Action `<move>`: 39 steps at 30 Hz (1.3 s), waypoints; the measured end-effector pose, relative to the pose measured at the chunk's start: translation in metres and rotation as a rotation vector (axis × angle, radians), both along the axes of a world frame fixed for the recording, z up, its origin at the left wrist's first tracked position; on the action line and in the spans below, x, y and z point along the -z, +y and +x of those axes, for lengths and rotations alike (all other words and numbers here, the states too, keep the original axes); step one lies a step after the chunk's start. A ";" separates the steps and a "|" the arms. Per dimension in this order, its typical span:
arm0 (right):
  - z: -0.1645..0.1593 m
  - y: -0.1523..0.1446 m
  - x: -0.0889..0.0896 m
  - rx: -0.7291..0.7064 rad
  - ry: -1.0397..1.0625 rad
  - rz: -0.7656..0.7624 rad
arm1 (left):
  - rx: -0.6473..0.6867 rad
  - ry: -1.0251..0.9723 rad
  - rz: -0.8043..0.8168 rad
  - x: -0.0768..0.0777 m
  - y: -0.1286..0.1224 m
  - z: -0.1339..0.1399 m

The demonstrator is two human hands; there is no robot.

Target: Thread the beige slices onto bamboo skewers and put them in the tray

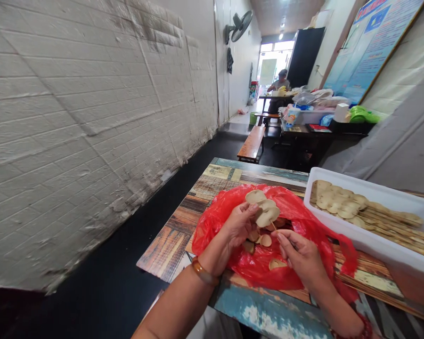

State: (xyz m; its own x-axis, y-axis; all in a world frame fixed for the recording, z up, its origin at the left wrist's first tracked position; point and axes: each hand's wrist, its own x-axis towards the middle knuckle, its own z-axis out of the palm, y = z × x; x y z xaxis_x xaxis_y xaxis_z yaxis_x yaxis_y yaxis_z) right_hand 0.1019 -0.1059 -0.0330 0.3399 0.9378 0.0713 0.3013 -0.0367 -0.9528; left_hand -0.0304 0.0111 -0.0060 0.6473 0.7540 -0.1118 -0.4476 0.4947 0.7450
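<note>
- Beige, round, thin slices are threaded one over another on a thin wooden skewer, just right of the frame's centre; we count about three, overlapping like scales.
- Our left hand pinches the stack of slices from the left, fingers closed on them; our right hand grips the lower end of the skewer, so both hands are clamped on the same piece and almost touch.
- Below the hands, a red plastic bag lies open on the table, with more loose slices inside; the table top shows a patchwork of painted planks.
- At right, a white tray holds rows of finished skewers, laid side by side.
- In the upper middle, well apart, a person sits at a far table; a wooden bench and a wall fan are also seen.
- A blue poster at upper right carries writing too small for us to read.
</note>
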 end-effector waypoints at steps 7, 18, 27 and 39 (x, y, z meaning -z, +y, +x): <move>0.003 0.001 0.000 0.069 -0.164 0.077 | -0.012 0.009 0.053 0.006 0.002 0.002; 0.002 0.002 -0.002 0.055 -0.363 0.172 | -0.042 0.036 0.092 0.007 0.005 0.001; 0.004 0.001 -0.003 -0.007 -0.324 0.126 | -0.056 0.057 0.079 0.002 0.003 0.003; 0.023 -0.002 -0.020 0.142 -0.185 0.167 | 0.037 0.711 1.137 0.004 0.005 0.000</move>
